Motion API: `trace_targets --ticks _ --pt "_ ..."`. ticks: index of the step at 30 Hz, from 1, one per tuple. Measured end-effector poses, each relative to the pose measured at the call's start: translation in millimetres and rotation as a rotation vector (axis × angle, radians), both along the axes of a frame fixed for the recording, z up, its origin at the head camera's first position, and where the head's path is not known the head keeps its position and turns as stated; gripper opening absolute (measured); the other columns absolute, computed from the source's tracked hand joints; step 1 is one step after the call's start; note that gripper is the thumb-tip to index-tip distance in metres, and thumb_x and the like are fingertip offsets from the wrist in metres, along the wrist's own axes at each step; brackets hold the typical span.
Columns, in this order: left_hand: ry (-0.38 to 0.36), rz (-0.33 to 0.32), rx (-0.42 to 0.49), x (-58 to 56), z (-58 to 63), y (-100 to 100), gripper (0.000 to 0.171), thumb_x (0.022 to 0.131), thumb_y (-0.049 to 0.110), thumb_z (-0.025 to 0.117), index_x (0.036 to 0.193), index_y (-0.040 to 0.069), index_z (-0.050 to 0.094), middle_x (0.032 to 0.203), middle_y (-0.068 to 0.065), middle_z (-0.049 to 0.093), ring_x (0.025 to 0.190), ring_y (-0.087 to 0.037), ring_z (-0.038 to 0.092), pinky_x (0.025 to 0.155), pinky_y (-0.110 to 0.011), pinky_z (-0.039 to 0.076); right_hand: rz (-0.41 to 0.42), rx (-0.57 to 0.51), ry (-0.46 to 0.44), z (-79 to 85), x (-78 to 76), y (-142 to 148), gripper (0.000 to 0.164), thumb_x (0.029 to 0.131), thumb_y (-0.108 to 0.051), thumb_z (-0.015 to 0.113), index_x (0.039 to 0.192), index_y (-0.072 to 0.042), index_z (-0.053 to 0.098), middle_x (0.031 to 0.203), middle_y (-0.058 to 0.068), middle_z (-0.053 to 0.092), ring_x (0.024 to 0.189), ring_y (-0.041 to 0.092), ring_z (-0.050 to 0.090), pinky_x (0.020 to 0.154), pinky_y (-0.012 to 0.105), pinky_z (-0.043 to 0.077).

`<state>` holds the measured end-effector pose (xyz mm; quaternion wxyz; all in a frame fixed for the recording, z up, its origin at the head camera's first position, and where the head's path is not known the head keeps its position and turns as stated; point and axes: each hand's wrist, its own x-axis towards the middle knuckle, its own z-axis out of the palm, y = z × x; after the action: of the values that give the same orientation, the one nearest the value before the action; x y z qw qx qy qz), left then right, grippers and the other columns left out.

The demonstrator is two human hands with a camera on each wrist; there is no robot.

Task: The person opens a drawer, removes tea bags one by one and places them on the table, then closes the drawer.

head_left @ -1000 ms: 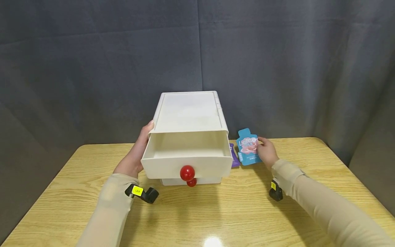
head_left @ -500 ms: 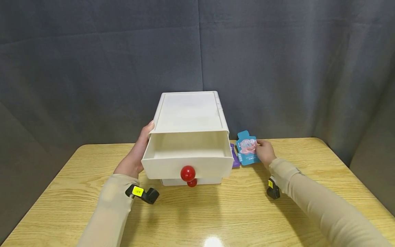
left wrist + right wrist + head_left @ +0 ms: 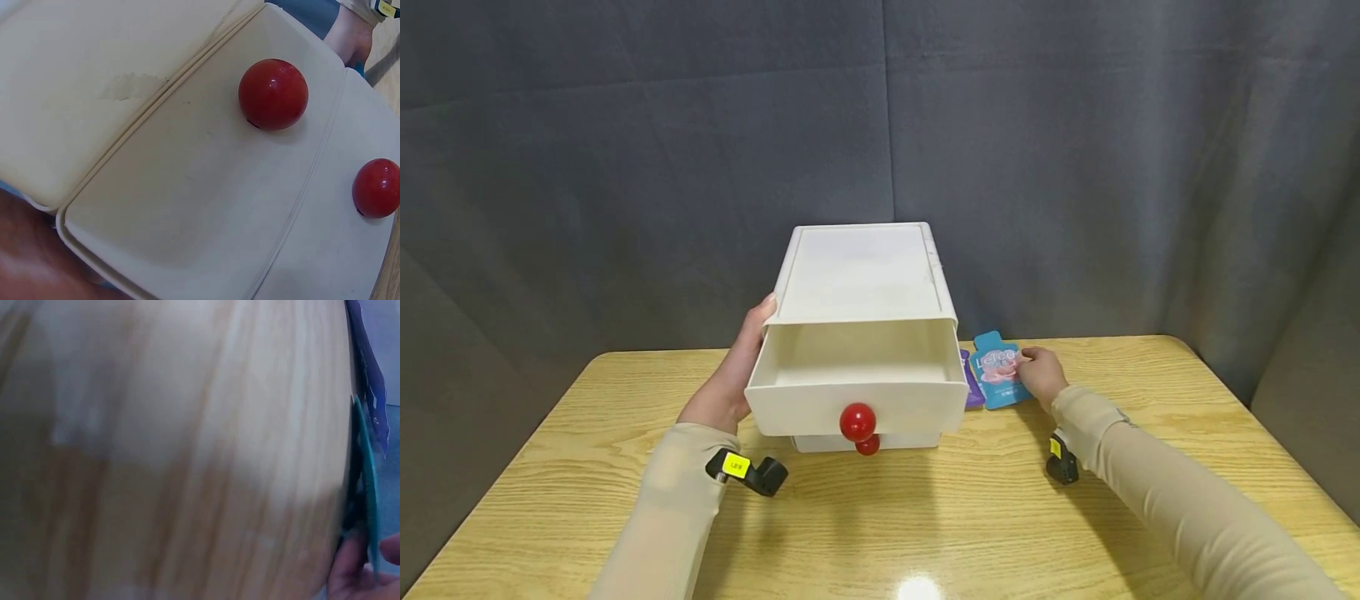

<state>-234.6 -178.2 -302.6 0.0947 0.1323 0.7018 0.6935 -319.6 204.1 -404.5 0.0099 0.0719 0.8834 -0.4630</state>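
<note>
A white two-drawer cabinet (image 3: 861,271) stands on the table with its upper drawer (image 3: 856,408) pulled out; nothing shows inside that drawer. My left hand (image 3: 726,375) rests against the cabinet's left side, thumb near the top edge, other fingers hidden. To the right of the cabinet, my right hand (image 3: 1043,377) pinches the right edge of a flat blue packet (image 3: 1000,390) with a pink picture on it. The right wrist view has the packet (image 3: 370,487) edge-on between thumb and finger. A purple packet (image 3: 973,382) shows partly between cabinet and blue packet.
Round red knobs (image 3: 857,422) stick out from both drawer fronts. The wooden table (image 3: 1000,517) ends at a dark grey curtain (image 3: 1075,167) behind. Black wrist cameras (image 3: 767,477) hang at both sleeves.
My right hand has lowered slightly and moved a little left with the blue packet, which has come down towards the table. The left hand and the cabinet have stayed in place.
</note>
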Motion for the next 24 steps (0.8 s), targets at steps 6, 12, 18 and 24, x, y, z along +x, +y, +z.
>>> trace_targets --ticks 6,12,18,24 --pt "-0.002 -0.009 0.01 -1.3 0.2 0.7 0.077 0.093 0.069 0.017 0.146 0.016 0.033 0.121 -0.011 0.042 0.102 -0.022 0.047 0.081 -0.037 0.044 0.027 0.109 0.003 3.8 3.0 0.5 0.05 0.093 -0.005 0.038 0.134 0.023 0.036 0.14 0.039 0.036 0.133 0.049 0.031 0.109 0.051 0.026" --pt "0.003 0.001 0.004 -3.2 0.0 0.4 0.077 0.093 0.07 0.017 0.145 0.015 0.033 0.122 -0.011 0.042 0.103 -0.022 0.047 0.081 -0.036 0.044 0.077 0.25 0.005 10.1 4.9 1.0 0.047 0.09 -0.008 0.041 0.124 0.024 0.047 0.13 0.039 0.047 0.121 0.049 0.045 0.102 0.052 0.036" --pt "-0.001 -0.001 -0.002 -4.7 0.0 0.4 0.078 0.093 0.07 0.016 0.146 0.015 0.032 0.122 -0.012 0.041 0.103 -0.022 0.046 0.082 -0.037 0.044 0.106 0.299 0.017 11.9 5.7 -1.1 0.04 0.085 -0.006 0.047 0.112 0.023 0.056 0.117 0.037 0.057 0.101 0.043 0.055 0.091 0.05 0.044" --pt "-0.01 0.001 -0.01 -4.1 -0.8 0.5 0.078 0.093 0.07 0.015 0.146 0.015 0.032 0.121 -0.012 0.042 0.102 -0.021 0.047 0.081 -0.036 0.044 0.127 0.352 0.013 16.2 8.8 -2.4 0.043 0.087 -0.008 0.047 0.115 0.023 0.054 0.121 0.037 0.055 0.108 0.045 0.055 0.094 0.05 0.043"
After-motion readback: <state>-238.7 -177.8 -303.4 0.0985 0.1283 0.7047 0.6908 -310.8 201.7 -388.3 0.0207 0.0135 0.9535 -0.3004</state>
